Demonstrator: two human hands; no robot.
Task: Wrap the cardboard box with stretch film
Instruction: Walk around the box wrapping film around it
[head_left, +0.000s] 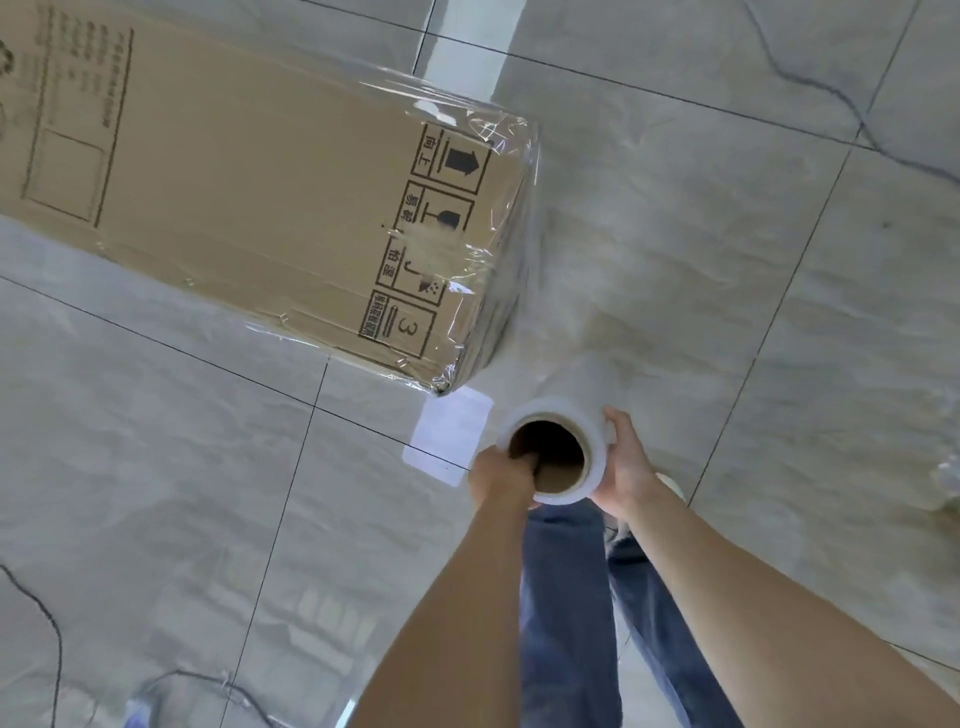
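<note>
We note: box (249, 208) tan, black printed symbols, under clear glossy film (498, 218). Roll (553, 452) milky white, brown core. Floor (727, 260) pale grey marbled tiles, dark grout lines. Trousers (566, 613) blue denim.

Long cardboard box (249, 208) flat on floor, near end film-wrapped; upright stretch film roll (553, 451) beside it.

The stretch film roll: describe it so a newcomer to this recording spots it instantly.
Start at the long brown cardboard box lying on the grey tiled floor. Just below its film-covered corner, both hands hold a white stretch film roll. Its dark, hollow brown cardboard core faces the camera, unlike anything nearby.
</note>
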